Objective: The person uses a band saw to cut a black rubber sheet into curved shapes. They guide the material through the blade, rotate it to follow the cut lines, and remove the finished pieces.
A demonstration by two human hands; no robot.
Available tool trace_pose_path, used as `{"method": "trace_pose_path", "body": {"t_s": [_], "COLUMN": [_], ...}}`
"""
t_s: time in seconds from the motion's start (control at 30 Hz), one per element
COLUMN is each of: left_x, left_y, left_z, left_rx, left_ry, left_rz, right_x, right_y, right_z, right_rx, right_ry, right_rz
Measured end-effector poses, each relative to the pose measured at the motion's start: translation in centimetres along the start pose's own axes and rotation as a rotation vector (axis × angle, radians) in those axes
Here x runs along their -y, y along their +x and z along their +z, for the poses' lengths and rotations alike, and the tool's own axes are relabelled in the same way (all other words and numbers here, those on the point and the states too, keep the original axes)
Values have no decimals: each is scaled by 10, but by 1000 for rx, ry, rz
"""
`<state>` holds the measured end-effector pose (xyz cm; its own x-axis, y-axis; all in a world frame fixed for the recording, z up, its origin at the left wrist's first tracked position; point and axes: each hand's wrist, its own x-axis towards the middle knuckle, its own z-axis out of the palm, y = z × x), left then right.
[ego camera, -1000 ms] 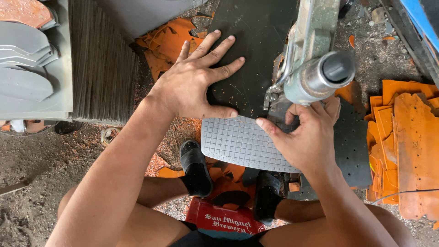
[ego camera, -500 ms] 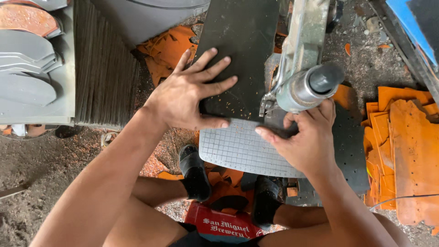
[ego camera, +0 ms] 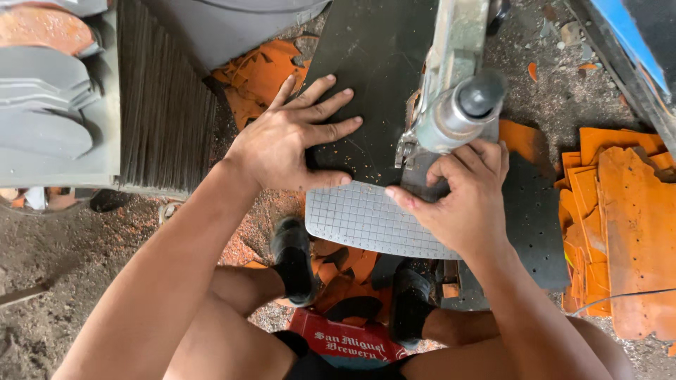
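Dirt floor strewn with orange scraps [ego camera: 620, 211] surrounds one dark sheet [ego camera: 373, 77] under a metal machine arm [ego camera: 458, 105]. One left hand [ego camera: 282, 144], fingers spread, presses flat on the sheet, little changed from half a second ago. One right hand [ego camera: 465, 200], at 3 o'clock, pinches one gridded grey piece [ego camera: 359, 218], which has slid slightly toward 6 o'clock.
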<state>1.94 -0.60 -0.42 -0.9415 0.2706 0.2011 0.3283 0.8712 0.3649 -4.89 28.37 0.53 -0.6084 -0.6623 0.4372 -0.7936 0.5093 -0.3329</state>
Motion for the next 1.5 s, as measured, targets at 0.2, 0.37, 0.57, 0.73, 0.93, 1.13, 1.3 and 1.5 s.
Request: {"method": "trace_pose_path", "body": {"t_s": [0.2,0.37,0.57,0.73,0.93,1.13,1.3,1.5], "left_x": [-2,5,3,-3,-9,-30,-42,-45], "left_y": [5,7,8,5,3,-9,-17,-18], "left_z": [0,2,1,1,0,4,10,11], "left_rx": [9,9,-4,-27,-34,-72,-142,-174], "left_ry": [-5,-21,-16,-17,0,48,12,19], "left_rz": [-29,-3,-23,-54,-90,-174,-258,-272], "right_x": [-2,-2,-3,-3,-2,-1,-2,-3], "right_y": [2,1,3,3,3,5,5,4], "right_z": [1,0,1,0,0,-4,-6,-3], "right_rx": [7,3,-23,5,-2,-12,-8,-33], "right_ry": [2,19,11,29,11,65,125,119], "right_rz": [25,32,-5,36,35,16,37,46]}}
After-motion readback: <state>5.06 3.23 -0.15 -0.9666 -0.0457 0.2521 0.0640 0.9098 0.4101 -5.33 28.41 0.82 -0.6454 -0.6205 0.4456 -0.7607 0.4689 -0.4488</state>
